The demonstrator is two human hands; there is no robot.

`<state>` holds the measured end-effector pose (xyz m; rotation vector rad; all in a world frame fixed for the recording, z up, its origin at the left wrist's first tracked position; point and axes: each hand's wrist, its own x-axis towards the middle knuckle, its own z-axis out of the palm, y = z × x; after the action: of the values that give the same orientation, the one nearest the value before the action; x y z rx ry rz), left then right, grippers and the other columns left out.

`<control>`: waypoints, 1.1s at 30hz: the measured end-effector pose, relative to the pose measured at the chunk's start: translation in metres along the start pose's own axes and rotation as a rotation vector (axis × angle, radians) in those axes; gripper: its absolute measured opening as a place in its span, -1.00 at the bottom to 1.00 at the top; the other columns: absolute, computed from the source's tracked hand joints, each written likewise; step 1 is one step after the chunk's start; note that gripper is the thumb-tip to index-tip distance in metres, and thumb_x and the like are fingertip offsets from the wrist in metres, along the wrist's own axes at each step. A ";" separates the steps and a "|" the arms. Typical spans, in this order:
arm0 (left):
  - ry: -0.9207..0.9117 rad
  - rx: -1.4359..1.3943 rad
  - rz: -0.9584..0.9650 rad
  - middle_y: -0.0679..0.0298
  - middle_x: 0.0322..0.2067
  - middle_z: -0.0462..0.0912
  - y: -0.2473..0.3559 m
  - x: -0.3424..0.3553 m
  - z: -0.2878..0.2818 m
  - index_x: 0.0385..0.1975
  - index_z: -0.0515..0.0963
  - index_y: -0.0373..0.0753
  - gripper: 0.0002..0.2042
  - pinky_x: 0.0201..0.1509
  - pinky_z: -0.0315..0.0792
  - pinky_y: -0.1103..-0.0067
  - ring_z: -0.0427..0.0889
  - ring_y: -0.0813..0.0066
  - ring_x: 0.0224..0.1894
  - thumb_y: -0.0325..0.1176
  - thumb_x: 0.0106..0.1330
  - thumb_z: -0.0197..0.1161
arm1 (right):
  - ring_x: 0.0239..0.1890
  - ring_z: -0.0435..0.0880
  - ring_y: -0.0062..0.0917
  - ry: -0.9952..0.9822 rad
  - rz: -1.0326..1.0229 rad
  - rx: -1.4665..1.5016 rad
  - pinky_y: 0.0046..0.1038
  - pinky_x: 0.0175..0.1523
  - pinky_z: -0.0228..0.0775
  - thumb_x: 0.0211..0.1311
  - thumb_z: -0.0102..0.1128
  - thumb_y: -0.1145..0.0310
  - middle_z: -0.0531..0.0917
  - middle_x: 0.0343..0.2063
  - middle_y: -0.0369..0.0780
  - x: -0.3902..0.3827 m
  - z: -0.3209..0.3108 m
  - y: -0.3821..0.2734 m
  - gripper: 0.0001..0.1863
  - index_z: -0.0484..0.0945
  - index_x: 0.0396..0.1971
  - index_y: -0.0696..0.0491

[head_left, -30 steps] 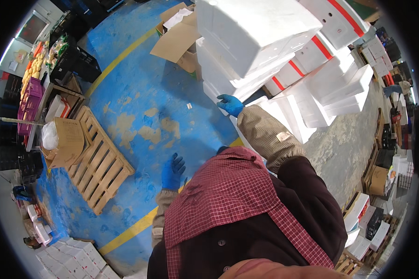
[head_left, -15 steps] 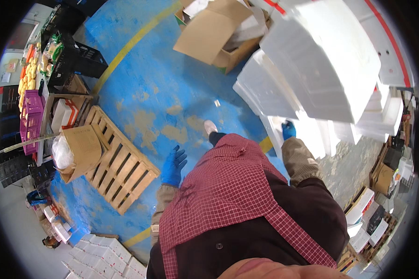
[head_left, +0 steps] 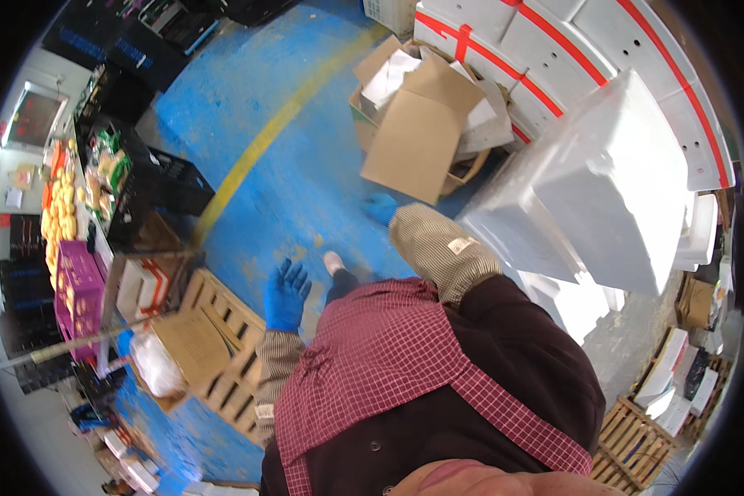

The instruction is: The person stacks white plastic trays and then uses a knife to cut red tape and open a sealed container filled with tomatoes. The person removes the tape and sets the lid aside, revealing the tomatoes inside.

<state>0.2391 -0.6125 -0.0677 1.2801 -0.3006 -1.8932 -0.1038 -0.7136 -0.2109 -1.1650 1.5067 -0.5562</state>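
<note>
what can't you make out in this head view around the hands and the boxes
- Right hand: only a bit of blue glove shows past the sleeve; what it touches is hidden.
- Cardboard box: its flaps cover most of the contents.
- White foam box: its near side is hidden behind the right arm.
- Left hand: open and empty, but blurred.
- Shelf goods: too small to identify.

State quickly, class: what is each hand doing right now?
Left hand: open, fingers spread, holding nothing, above the wooden pallet.
Right hand: mostly hidden behind its sleeve, near the white foam box; its state cannot be told.
</note>
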 end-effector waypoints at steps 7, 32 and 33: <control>0.193 0.218 -0.140 0.03 0.45 0.26 0.178 0.077 -0.077 0.48 0.23 -0.17 -0.41 0.53 0.16 0.20 0.24 0.07 0.49 0.00 0.57 0.01 | -0.32 0.67 -0.32 0.527 0.744 0.839 -0.15 -0.29 0.50 0.44 0.11 0.00 0.71 -0.24 -0.16 0.111 0.045 0.161 -0.60 0.60 0.05 -0.03; -0.177 0.741 -0.372 0.05 0.15 0.59 0.525 0.648 0.335 0.31 0.43 -0.20 -0.48 0.21 0.49 0.26 0.63 0.16 0.12 -0.04 0.47 0.19 | -0.48 0.65 -0.34 1.632 0.739 2.154 -0.33 -0.47 0.64 0.50 0.13 0.09 0.70 -0.29 -0.12 0.370 -0.128 0.125 -0.66 0.47 0.05 0.00; -0.188 0.760 -0.386 0.05 0.15 0.59 0.538 0.665 0.345 0.31 0.43 -0.20 -0.48 0.22 0.49 0.26 0.63 0.17 0.12 -0.03 0.47 0.19 | -0.48 0.66 -0.34 1.644 0.761 2.186 -0.34 -0.47 0.64 0.50 0.12 0.09 0.70 -0.28 -0.12 0.381 -0.130 0.116 -0.66 0.47 0.05 0.00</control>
<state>0.1025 -1.5246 -0.0346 1.7362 -1.0056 -2.3376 -0.2358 -1.0334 -0.4470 1.8486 1.0333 -1.8787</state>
